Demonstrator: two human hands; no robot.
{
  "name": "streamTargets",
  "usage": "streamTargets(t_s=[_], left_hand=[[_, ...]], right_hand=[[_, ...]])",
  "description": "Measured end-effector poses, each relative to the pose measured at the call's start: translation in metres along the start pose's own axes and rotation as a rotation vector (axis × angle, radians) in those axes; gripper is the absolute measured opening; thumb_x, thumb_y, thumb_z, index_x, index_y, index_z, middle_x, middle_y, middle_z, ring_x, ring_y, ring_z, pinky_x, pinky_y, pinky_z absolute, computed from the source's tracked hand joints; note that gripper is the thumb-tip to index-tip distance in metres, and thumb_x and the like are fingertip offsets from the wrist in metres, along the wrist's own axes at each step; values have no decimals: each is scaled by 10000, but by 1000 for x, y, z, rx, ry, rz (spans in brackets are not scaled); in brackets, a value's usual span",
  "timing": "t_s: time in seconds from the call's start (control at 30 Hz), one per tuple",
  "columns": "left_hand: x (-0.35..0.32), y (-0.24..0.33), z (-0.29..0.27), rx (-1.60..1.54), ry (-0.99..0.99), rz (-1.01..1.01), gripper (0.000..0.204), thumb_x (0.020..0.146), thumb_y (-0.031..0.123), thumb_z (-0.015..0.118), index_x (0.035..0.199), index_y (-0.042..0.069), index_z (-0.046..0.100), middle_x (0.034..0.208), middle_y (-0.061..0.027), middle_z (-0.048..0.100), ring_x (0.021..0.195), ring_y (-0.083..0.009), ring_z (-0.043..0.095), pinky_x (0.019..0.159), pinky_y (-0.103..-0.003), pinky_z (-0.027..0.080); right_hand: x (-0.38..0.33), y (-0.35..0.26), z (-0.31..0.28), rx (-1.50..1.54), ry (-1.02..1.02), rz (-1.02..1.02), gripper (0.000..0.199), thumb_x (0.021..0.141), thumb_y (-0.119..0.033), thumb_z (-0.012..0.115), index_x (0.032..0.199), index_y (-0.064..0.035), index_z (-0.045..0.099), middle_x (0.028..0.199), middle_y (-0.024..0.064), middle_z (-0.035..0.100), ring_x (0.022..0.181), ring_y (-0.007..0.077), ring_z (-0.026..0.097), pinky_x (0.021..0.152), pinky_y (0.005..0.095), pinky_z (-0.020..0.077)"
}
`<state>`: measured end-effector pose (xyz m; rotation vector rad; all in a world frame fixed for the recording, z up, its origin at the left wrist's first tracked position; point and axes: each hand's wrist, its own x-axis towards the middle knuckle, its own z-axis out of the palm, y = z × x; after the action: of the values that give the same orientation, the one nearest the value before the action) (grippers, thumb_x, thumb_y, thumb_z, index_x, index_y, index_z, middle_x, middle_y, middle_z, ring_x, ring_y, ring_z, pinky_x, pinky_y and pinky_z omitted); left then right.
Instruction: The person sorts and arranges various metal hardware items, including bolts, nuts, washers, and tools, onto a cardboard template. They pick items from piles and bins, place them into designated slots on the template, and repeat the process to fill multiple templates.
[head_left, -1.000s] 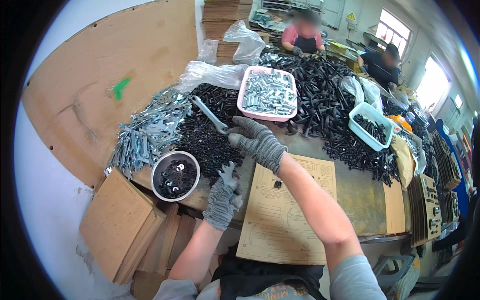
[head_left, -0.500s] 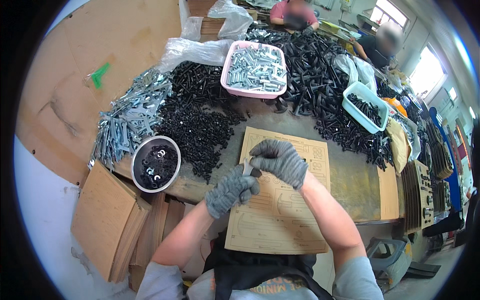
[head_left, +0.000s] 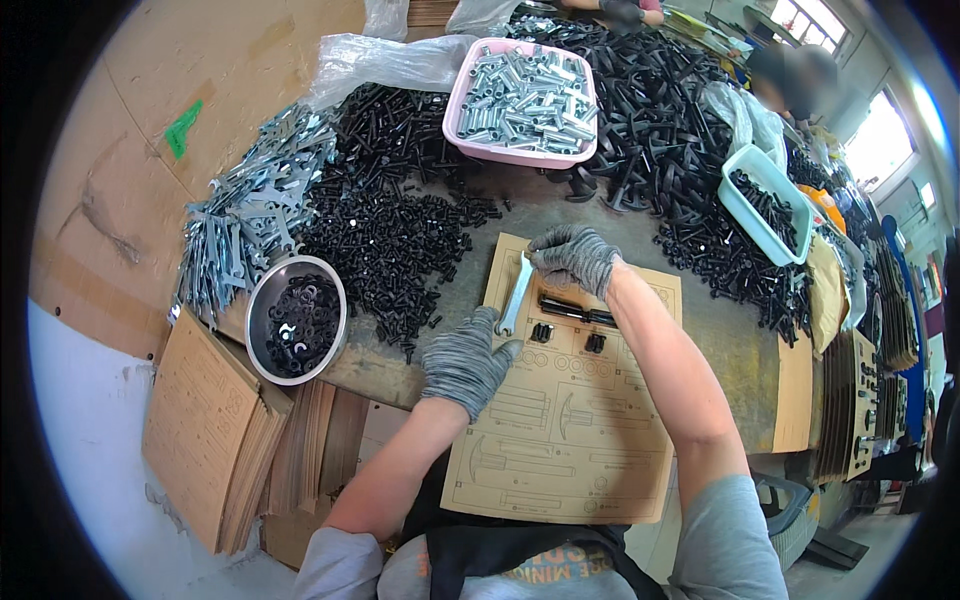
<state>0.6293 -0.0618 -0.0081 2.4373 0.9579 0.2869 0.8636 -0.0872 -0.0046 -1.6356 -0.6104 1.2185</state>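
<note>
A printed cardboard sheet point(head_left: 570, 440) lies on the table in front of me. A flat silver wrench point(head_left: 514, 296) rests on its upper left part. My right hand point(head_left: 574, 257), in a grey glove, holds the wrench's upper end. My gloved left hand point(head_left: 466, 360) presses on the sheet's left edge, fingertips at the wrench's lower end. Black bolts point(head_left: 575, 310) and small black parts point(head_left: 541, 332) sit on the sheet just right of the wrench.
A pile of black screws point(head_left: 385, 235), a heap of silver wrenches point(head_left: 245, 225), a metal bowl of black washers point(head_left: 295, 320), a pink tray of silver sleeves point(head_left: 525, 100) and a teal tray of black parts point(head_left: 765, 205) ring the sheet. Stacked cardboard sheets point(head_left: 215, 430) lie lower left. Another person point(head_left: 790, 80) sits far right.
My right hand came back from the far piles with a wrench and laid it on the sheet's upper left. Both hands have moved up the sheet since half a second ago.
</note>
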Motion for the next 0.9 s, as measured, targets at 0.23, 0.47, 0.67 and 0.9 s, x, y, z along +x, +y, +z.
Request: streamTargets(t_s=[0.23, 0.47, 0.67, 0.9], left_hand=[[8, -3, 13, 46, 50, 10, 265, 847, 340, 620, 877, 78, 589, 703, -133, 635, 635, -328, 618, 607, -448, 473], [13, 3, 5, 112, -45, -42, 282, 854, 348, 603, 871, 68, 580, 718, -138, 650, 651, -344, 628, 619, -452, 480], [17, -3, 0, 48, -129, -42, 388, 838, 435, 611, 937, 60, 600, 752, -150, 663, 701, -341, 646, 664, -441, 501], [36, -23, -26, -12, -256, 68, 470, 853, 478, 572, 1055, 58, 633, 888, -164, 679, 862, -329, 654, 805, -421, 497]], right_hand=[[12, 2, 9, -268, 13, -70, 177, 788, -81, 729, 952, -20, 702, 823, 40, 684, 701, 129, 641, 642, 257, 542], [10, 16, 30, -893, 328, -398, 218, 746, -202, 747, 907, -58, 717, 848, 144, 691, 751, 258, 662, 722, 346, 523], [4, 16, 33, -917, 378, -398, 251, 762, -195, 742, 961, -55, 683, 868, 128, 688, 752, 233, 662, 710, 331, 529], [5, 12, 32, -940, 355, -461, 203, 766, -181, 724, 920, -57, 678, 834, 133, 685, 759, 268, 657, 722, 348, 524]])
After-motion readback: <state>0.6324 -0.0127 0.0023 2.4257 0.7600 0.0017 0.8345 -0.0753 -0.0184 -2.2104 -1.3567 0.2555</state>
